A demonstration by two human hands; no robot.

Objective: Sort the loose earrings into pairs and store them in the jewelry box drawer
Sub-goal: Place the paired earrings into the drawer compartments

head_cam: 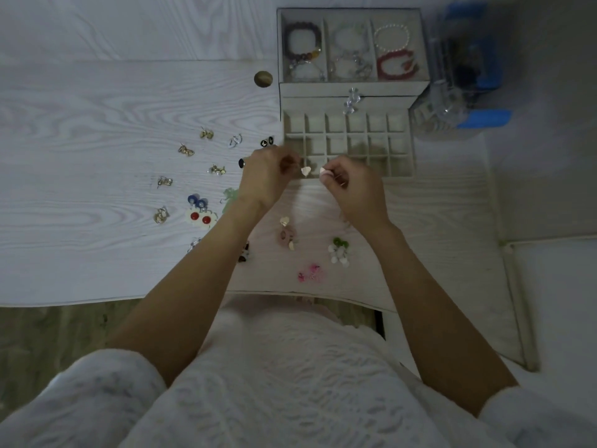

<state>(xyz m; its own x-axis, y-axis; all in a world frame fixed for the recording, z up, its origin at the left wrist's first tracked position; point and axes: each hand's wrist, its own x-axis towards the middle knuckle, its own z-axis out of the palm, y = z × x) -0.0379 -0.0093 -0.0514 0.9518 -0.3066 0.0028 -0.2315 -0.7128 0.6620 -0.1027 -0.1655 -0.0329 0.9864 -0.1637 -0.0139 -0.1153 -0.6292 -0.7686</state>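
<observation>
Earrings: one pale heart-shaped earring (pixel 306 170) pinched in left hand (pixel 265 176) fingers, matching one (pixel 323 171) in right hand (pixel 352 185) fingers, both held over front row of drawer (pixel 349 176). Drawer compartments seen empty; none stored yet. Many earrings (pixel 200 218) left on bench (pixel 97 124). Top tray (pixel 350 12) filled with bracelets.

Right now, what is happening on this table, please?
A person is sorting earrings. The left hand and the right hand each pinch a small pale earring, one and its apparent match, at the near edge of the open drawer, whose visible compartments look empty. Many other earrings still lie on the table, several already side by side, like the red-and-white flowers.
</observation>
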